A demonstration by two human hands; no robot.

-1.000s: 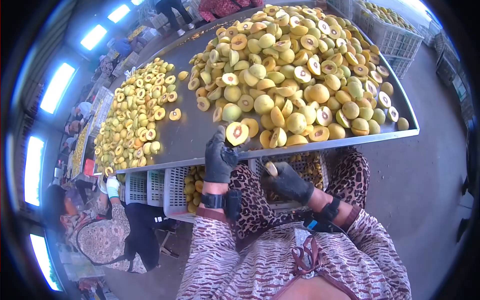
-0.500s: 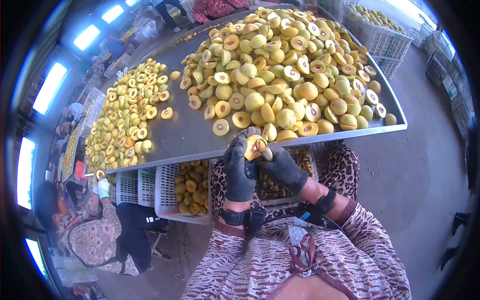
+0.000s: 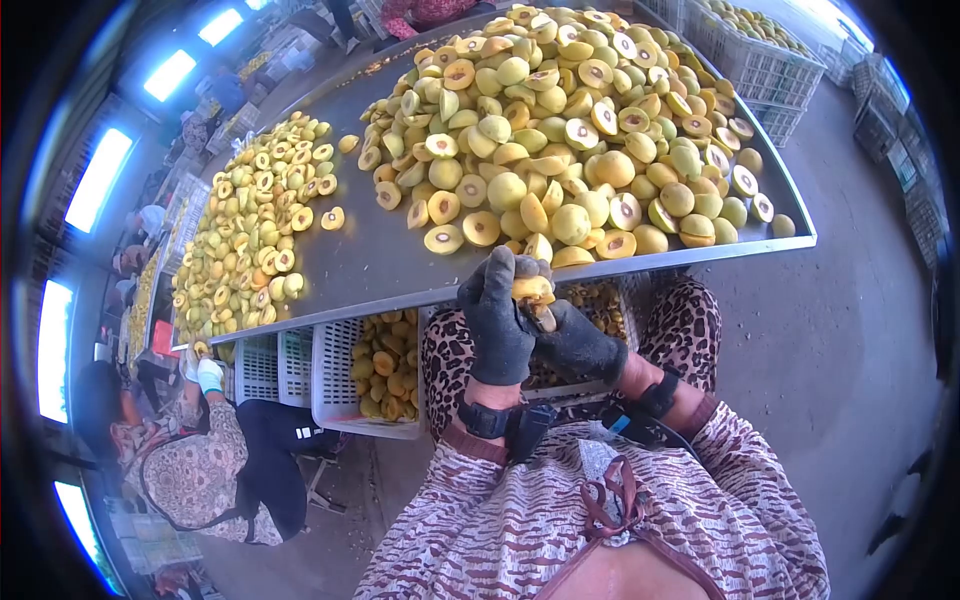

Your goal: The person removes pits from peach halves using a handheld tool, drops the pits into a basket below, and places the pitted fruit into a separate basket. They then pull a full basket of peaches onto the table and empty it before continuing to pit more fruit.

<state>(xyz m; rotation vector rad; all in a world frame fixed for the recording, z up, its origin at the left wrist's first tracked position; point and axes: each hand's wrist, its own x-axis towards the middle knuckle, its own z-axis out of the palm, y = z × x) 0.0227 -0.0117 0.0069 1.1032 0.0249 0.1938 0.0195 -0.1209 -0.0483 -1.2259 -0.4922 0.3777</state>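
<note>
At the near edge of the metal table (image 3: 370,250), just in front of its rim, a person in black gloves works a fruit half (image 3: 531,290). The left hand (image 3: 497,320) is clamped round it, fingers curled over the top, holding it clear of the tabletop and above the lap. The right hand (image 3: 580,347) is pressed up against it from below, closed into a fist on a small tool (image 3: 545,319); only a pale tip shows, so I cannot tell what kind it is.

On the table, beyond the hands, lies a big heap of halved yellow fruit (image 3: 560,130), many cut side up with the dark stone hollow showing. Towards the table's left end sits a smaller heap (image 3: 255,230). Under the table's near edge stand white crates (image 3: 340,345) with more fruit in them. A co-worker (image 3: 200,470) sits at the table's left end, one white-gloved hand (image 3: 209,375) raised to the rim.
</note>
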